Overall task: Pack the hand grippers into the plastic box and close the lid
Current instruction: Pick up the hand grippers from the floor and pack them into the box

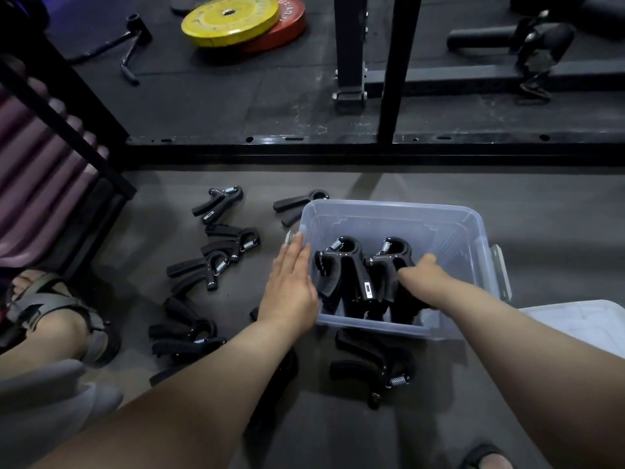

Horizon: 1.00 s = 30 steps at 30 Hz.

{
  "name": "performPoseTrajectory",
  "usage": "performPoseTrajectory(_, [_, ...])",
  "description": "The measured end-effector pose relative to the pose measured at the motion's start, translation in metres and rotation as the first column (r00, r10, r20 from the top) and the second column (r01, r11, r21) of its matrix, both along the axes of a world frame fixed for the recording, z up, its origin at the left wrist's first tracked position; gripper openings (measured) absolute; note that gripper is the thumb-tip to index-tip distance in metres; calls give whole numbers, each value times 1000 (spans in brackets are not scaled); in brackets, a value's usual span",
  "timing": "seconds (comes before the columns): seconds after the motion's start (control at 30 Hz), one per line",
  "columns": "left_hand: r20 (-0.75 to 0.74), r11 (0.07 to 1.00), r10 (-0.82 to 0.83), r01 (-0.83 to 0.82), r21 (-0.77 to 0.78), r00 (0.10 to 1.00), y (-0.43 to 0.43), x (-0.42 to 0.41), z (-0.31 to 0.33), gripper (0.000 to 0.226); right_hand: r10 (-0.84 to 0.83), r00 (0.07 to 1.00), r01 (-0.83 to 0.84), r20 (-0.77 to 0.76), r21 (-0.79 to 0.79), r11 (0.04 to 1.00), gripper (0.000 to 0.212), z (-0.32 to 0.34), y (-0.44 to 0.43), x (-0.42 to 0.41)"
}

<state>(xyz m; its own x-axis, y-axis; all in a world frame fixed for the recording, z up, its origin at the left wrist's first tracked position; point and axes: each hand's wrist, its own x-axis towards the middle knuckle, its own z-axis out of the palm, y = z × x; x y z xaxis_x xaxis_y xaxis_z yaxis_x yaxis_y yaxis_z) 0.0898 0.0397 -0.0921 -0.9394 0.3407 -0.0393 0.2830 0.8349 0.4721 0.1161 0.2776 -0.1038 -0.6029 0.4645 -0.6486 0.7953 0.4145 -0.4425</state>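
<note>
A clear plastic box (449, 228) stands open on the grey floor. Two black hand grippers (341, 265) stand side by side inside it, spring ends up. My left hand (291, 286) lies flat with straight fingers against the box's left wall. My right hand (419, 275) reaches into the box and its fingers curl round the right gripper (392, 258). Several more black grippers (216, 262) lie loose on the floor left of the box, one (297, 204) behind its far left corner and one (375, 367) in front. The white lid (581, 323) lies to the right.
A sandalled foot (57, 309) rests at the left and another shoe (487, 458) at the bottom edge. A black rack frame (372, 143) runs across behind the box. Yellow and red weight plates (236, 18) lie beyond it. Purple rolled mats (37, 177) stack at the left.
</note>
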Motion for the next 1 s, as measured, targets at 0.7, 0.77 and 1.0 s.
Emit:
performPoseTrajectory(0.7, [6,999,8,-9,34,1000,0,0,-1,64,206,972,-226,113,201,953,57,-6,-16,4])
performPoseTrajectory(0.77, [7,999,8,-8,38,1000,0,0,-1,64,217,973,-230,81,197,953,56,-5,-16,6])
performPoseTrajectory(1.0, [2,999,8,-8,51,1000,-1,-1,-5,64,193,973,-145,-123,323,935,65,-4,-13,9])
